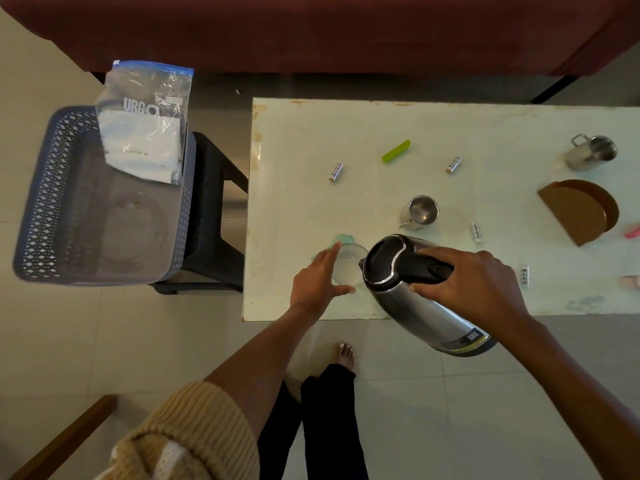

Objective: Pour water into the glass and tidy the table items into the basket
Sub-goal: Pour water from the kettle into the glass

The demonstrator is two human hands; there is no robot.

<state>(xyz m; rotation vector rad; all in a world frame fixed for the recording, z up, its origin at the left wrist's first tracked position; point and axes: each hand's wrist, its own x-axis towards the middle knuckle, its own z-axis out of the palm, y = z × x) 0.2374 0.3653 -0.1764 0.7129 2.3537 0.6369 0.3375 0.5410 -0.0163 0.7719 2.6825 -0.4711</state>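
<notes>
A clear glass [348, 265] stands near the front edge of the pale table [346, 133]. My left hand [318, 282] curves around its left side, fingers spread against it. My right hand [474, 285] grips the black handle of a steel electric kettle [415, 306], which is tilted with its spout over the glass rim. A grey perforated basket [45, 209] sits on a dark stool to the left of the table, with a plastic zip bag [145, 123] leaning in it.
On the table lie several batteries [336, 172], a green clip [396, 151], two steel mugs [419, 212] [591, 152] and a brown folded holder [578, 209]. A dark red sofa [311, 29] runs along the far side. My feet stand on the tiled floor [104, 341].
</notes>
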